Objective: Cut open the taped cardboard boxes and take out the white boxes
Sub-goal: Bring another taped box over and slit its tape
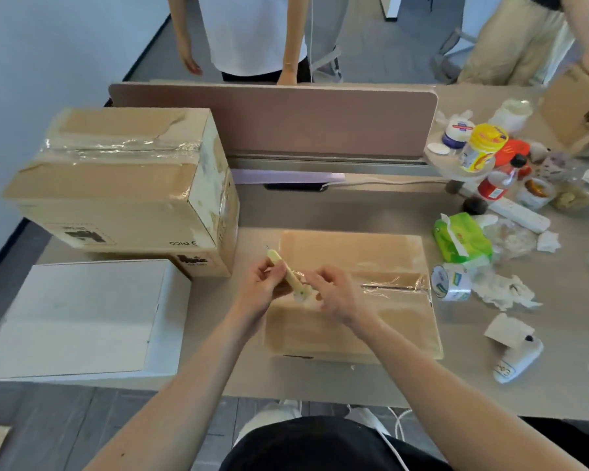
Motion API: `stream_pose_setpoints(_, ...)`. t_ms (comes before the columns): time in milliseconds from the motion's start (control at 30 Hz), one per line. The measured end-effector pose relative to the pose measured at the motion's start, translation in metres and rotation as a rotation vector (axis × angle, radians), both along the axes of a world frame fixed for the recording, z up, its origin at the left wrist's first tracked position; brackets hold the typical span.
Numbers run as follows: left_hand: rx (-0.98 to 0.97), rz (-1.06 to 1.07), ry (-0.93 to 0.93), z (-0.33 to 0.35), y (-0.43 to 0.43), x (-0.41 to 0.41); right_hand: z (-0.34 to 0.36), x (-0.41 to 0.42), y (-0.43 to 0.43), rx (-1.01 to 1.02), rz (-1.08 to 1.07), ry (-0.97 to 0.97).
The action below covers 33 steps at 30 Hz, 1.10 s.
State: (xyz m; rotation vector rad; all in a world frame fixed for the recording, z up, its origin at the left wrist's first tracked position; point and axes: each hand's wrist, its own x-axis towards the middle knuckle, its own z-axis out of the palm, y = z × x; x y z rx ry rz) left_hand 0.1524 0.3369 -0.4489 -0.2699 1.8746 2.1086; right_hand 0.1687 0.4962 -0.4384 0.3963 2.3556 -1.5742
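The upper cardboard box [116,185] on the left carries "pico" on its near side (upside down from here). Labels on the jar [483,147], bottle [497,185] and tape roll [451,282] blur beyond reading.

Cutter [290,278] blade v. small, blurry.

Your left hand [266,283] grips a pale cutter [288,273] above the left end of the taped box [371,321], and your right hand [334,294] pinches the cutter's near end. A white box [75,317] lies at your left, stacked boxes [116,178] behind it, a tape roll [451,282] just right of the taped box.
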Motion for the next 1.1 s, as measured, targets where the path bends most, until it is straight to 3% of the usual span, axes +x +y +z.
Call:
stream_pose_setpoints(100, -0.184, 0.098, -0.008, -0.014, -0.033, -0.009, -0.021, 0.007, 0.004, 0.327, 0.103, 0.149)
stream_pose_setpoints(233, -0.445, 0.016, 0.008, -0.032, -0.053, -0.014, -0.042, 0.026, 0.008, 0.66, 0.367, 0.126)
stream_pose_setpoints(300, -0.55, -0.052, 0.062, -0.038, -0.055, -0.015, -0.051, 0.035, 0.005, 0.729, 0.396, 0.108)
stream_pose_setpoints(500, -0.692, -0.233, 0.19, -0.043, -0.054, -0.021, -0.058, 0.04, -0.003, 0.846, 0.339, 0.118)
stream_pose_setpoints(967, -1.037, -0.411, 0.364, -0.03, -0.046, -0.027, -0.065, 0.043, -0.007, 0.863, 0.265, 0.161)
stream_pose_setpoints(1100, -1.027, -0.449, 0.382, -0.032, -0.049, -0.029, -0.067, 0.043, -0.007, 0.874, 0.252, 0.178)
